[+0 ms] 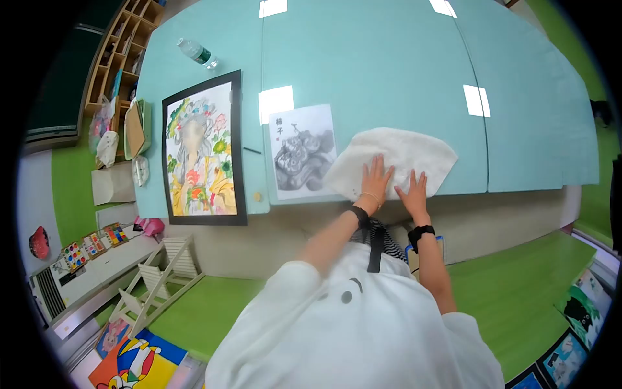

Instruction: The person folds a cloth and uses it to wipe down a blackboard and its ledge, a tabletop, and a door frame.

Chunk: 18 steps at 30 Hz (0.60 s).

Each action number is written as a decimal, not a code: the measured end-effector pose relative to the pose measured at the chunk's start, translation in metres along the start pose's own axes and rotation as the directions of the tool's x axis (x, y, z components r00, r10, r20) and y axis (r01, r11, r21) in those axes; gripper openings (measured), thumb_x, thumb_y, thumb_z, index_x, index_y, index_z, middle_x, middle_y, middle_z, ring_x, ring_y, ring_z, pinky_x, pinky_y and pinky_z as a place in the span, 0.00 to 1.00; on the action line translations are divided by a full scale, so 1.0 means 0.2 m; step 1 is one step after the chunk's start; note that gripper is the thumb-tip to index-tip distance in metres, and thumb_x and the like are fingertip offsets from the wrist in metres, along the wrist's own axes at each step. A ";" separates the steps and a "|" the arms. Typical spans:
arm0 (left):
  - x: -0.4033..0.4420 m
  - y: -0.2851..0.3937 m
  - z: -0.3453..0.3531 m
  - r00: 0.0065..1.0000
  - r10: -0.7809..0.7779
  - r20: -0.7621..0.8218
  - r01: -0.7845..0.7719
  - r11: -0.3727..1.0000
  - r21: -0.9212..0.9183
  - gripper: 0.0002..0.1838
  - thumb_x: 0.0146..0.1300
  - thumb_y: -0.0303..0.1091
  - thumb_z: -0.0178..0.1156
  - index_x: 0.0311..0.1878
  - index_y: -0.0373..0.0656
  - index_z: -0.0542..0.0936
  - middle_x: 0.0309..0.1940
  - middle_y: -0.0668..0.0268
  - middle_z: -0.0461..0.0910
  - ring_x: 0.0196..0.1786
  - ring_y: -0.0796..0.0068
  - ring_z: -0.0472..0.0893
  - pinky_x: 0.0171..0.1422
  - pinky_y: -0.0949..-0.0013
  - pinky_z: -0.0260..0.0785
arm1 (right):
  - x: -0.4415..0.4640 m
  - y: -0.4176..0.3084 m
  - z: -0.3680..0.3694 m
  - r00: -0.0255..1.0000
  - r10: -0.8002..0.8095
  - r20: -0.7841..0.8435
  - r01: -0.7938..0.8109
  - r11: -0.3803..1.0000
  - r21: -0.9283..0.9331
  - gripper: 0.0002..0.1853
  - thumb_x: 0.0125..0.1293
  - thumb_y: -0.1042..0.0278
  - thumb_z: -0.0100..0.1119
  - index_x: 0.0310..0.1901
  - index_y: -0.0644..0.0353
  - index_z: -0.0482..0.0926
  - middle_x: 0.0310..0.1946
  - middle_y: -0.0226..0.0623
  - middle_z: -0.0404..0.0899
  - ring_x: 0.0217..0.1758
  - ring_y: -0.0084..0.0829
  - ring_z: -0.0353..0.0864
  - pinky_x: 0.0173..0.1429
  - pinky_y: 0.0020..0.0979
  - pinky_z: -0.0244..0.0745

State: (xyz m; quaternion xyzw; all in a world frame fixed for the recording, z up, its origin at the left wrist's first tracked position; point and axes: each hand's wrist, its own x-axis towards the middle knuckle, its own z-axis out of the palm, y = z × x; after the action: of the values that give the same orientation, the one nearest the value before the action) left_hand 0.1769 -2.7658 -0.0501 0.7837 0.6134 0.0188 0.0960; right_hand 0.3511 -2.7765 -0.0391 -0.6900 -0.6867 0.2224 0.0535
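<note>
The person's left hand (373,184) and right hand (414,196) — fingers spread on both — rest on a white cloth (400,144) right of the frame's centre, on the pale blue desk (382,65), beside a grey fruit drawing (302,153).

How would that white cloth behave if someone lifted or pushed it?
The white cloth would probably droop when lifted, since its surface looks soft and creased. Pushed, it might bunch up rather than roll, as it lies spread low on the table.
</note>
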 end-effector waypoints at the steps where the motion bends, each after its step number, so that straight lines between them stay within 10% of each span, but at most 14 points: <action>1: 0.09 -0.01 -0.09 0.994 0.017 0.109 -0.013 0.999 -0.032 0.57 0.44 0.51 0.75 0.78 0.61 0.55 0.80 0.49 0.34 0.81 0.48 0.38 0.77 0.36 0.40 | 0.04 0.01 -0.02 1.000 -0.003 0.027 0.003 1.000 -0.003 0.51 0.59 0.43 0.67 0.77 0.56 0.50 0.76 0.65 0.42 0.79 0.60 0.40 0.78 0.51 0.47; 3: 0.16 -0.06 -0.24 0.936 0.048 0.349 -0.013 0.995 -0.103 0.59 0.42 0.59 0.75 0.78 0.65 0.54 0.80 0.52 0.34 0.81 0.49 0.36 0.77 0.34 0.38 | 0.09 0.02 -0.05 0.999 -0.029 0.012 0.030 0.999 -0.038 0.53 0.57 0.41 0.67 0.77 0.55 0.50 0.76 0.65 0.41 0.79 0.61 0.40 0.78 0.52 0.48; 18: 1.11 -0.19 -0.20 0.974 0.046 0.221 -0.039 0.999 -0.036 0.62 0.39 0.80 0.63 0.79 0.73 0.49 0.81 0.59 0.34 0.81 0.50 0.32 0.77 0.31 0.24 | 1.25 0.16 -0.40 0.989 0.003 0.147 0.017 0.991 -0.130 0.72 0.37 0.34 0.78 0.79 0.38 0.37 0.76 0.67 0.27 0.79 0.69 0.28 0.77 0.61 0.38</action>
State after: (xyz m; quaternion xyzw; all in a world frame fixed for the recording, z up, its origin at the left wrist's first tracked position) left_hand 0.1904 -2.5372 -0.0379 0.7924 0.5815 -0.0571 0.1754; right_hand 0.4015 -2.5175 -0.0382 -0.6713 -0.7043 0.2270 -0.0419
